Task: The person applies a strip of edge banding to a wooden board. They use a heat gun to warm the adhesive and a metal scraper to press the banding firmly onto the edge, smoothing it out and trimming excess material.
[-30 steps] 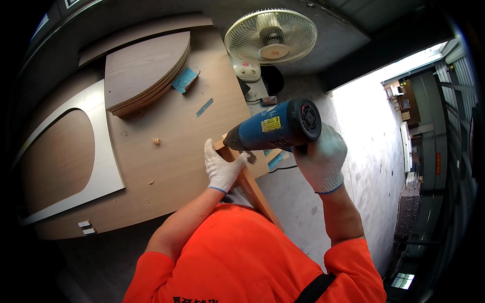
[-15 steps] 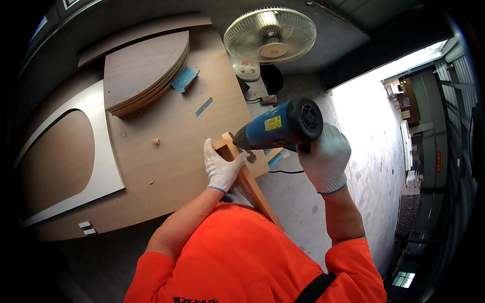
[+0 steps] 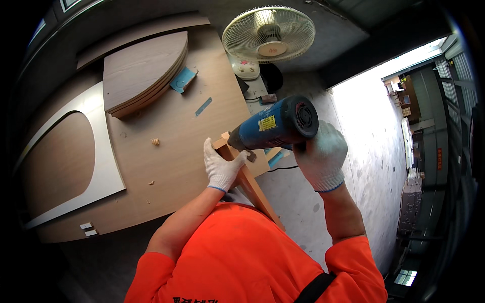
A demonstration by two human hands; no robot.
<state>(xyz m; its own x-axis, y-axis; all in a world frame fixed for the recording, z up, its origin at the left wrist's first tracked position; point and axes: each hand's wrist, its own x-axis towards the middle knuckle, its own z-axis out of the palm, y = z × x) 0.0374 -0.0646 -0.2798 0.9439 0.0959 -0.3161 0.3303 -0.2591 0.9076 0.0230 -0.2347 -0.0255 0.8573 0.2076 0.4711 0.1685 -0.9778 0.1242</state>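
Note:
My right hand [image 3: 323,157], in a white knit glove, is wrapped round the grip of a blue heat gun [image 3: 257,126] with a black vented back. Its dark nozzle points left and down at the upper end of a long wooden strip [image 3: 252,188]; whether the two touch I cannot tell. My left hand [image 3: 220,164], gloved too, grips that strip close below the nozzle, thumb on one side and fingers on the other. From there the strip slants down to the right beside my body. A small dark piece [image 3: 251,156] shows by the left thumb.
The strip's end lies over the corner of a wooden table [image 3: 172,182]. Stacked curved boards [image 3: 146,65] and a white frame with a rounded opening [image 3: 103,156] rest there, with a blue sandpaper piece [image 3: 183,80] and shavings [image 3: 155,142]. A fan [image 3: 270,35] stands beyond; a cord [image 3: 283,168] hangs right.
The heat gun and my right hand have shifted slightly left, bringing the nozzle closer over the strip. My left hand and the strip stay almost where they were.

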